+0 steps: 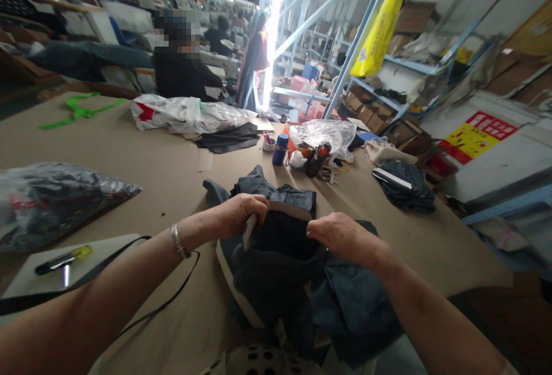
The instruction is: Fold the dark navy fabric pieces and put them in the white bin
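Note:
A dark blue-grey garment (276,271) lies bunched on the table in front of me, with an opening in its middle that shows a black inside. My left hand (248,212) is closed on the left edge of this opening, where a light beige band shows. On the opposite edge, my right hand (330,231) pinches the fabric between thumb and fingers. Between both hands the rim is stretched apart. More folds of the same dark cloth spread to the right, under my right forearm.
A plastic bag of dark goods (52,205) lies left, above a cutter (64,260). Ahead stand a blue bottle (280,149) and a dark bottle (318,159). Folded dark cloth (405,185) sits at the right edge. Other people sit farther back.

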`<state>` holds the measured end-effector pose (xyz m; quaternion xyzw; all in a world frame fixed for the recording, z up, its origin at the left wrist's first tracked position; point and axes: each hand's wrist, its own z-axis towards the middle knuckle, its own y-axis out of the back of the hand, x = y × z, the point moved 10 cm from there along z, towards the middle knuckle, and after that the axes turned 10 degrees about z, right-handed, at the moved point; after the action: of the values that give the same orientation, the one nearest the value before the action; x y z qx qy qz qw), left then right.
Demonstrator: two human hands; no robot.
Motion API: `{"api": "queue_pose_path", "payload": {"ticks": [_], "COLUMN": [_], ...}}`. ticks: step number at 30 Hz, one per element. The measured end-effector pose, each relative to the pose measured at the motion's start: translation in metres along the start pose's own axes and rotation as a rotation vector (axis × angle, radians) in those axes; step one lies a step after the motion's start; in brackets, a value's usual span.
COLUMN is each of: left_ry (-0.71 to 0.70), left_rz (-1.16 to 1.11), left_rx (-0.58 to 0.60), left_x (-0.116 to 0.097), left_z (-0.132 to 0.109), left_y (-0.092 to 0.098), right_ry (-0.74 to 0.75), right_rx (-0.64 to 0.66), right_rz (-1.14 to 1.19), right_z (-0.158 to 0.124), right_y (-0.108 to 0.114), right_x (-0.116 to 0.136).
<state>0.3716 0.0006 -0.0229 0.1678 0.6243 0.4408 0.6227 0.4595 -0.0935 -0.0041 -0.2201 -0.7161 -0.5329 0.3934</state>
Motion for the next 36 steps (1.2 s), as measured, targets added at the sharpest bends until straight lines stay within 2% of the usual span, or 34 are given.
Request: {"api": "queue_pose_path", "payload": {"ticks": [3, 5, 6, 9, 11, 13, 17, 19, 20, 22, 24, 26, 28, 30, 32, 33, 35, 36], "left_ry": [0.025, 0.073, 0.096, 0.156, 0.159, 0.069, -0.115, -0.101, -0.081, -0.013, 0.138, 0.398, 0.679, 0.792, 0.889, 0.965, 1.146, 1.222], "left_rz": [-0.168, -0.269, -0.327, -0.427, -0.461, -0.484, -0.612, -0.68, -0.708, -0.755, -0.772, -0.685, -0.451, -0.235, -0.218, -0.266, -0.39, -0.449], "left_rx": [-0.001, -0.023, -0.029, -0.038, -0.007, 0.103, 0.335, 0.362, 0.346, 0.254, 0.06, -0.192, -0.355, -0.39, -0.368, -0.358, -0.358, -0.358], "left_x": [0.001, 0.003, 0.003, 0.004, -0.001, -0.02, -0.07, -0.079, -0.078, -0.059, -0.015, 0.051, 0.113, 0.151, 0.176, 0.186, 0.195, 0.194], "left_z": [0.008, 0.011, 0.012, 0.009, 0.004, -0.004, -0.028, -0.032, -0.031, -0.026, -0.023, -0.034, -0.063, -0.088, -0.114, -0.129, -0.162, -0.175], "left_y": [-0.006, -0.008, -0.009, -0.009, -0.008, -0.012, -0.028, -0.04, -0.046, -0.057, -0.06, -0.057, -0.052, -0.049, -0.06, -0.07, -0.097, -0.113], "right_ry": [0.089, 0.15, 0.158, 0.096, 0.07, 0.085, 0.164, 0.131, 0.073, -0.084, -0.225, -0.315, -0.418, -0.573, -0.715, -0.752, -0.743, -0.702], "right_rx": [-0.156, -0.3, -0.33, -0.275, -0.256, -0.247, -0.115, -0.045, -0.009, 0.03, -0.06, -0.277, -0.53, -0.739, -0.863, -0.908, -0.977, -0.99], "right_rz": [-0.038, -0.021, -0.031, -0.155, -0.25, -0.243, -0.059, 0.084, 0.173, 0.333, 0.429, 0.412, 0.272, 0.046, -0.211, -0.336, -0.473, -0.459], "right_z": [0.007, 0.009, 0.01, 0.016, 0.017, 0.013, 0.003, -0.001, -0.003, -0.01, -0.027, -0.059, -0.113, -0.179, -0.235, -0.253, -0.257, -0.243], "right_y": [-0.001, 0.003, 0.002, -0.009, -0.012, -0.013, -0.024, -0.034, -0.041, -0.055, -0.054, -0.03, 0.011, 0.053, 0.085, 0.095, 0.096, 0.085], "right_x": [0.004, -0.006, -0.016, -0.051, -0.061, -0.051, -0.008, -0.003, -0.01, -0.036, -0.072, -0.112, -0.153, -0.191, -0.215, -0.218, -0.211, -0.203]}}
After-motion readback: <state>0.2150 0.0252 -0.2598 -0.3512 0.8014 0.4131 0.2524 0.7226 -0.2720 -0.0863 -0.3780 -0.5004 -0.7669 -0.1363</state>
